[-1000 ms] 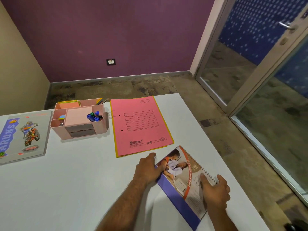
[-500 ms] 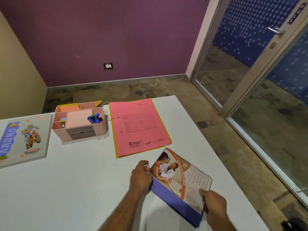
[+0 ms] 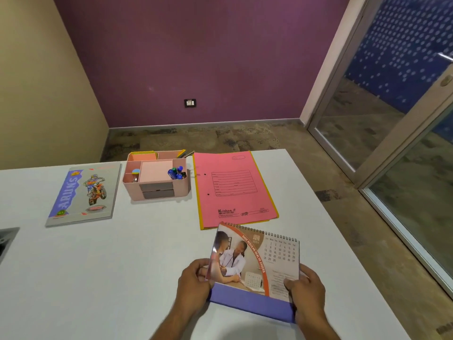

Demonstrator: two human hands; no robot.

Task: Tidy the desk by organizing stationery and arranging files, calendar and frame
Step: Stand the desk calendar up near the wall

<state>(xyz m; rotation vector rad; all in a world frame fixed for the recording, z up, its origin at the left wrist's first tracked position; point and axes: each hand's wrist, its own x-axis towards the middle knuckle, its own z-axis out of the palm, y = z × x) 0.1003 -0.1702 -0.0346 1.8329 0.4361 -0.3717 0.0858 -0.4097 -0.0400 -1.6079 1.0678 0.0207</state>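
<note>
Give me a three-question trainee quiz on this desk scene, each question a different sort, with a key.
1. True or false: both hands grip the desk calendar.
2. Which month does the calendar show? A) JUN B) DEC C) MAR
3. Fill in: the pink organizer stands between the motorbike-cover notebook and the pink ____.

Key: 1 true, left hand and right hand at its two sides; 2 A; 3 file.

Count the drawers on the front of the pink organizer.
2: both grey drawers sit stacked on the organizer front, the upper directly above the lower. Other sides are hidden.
</note>
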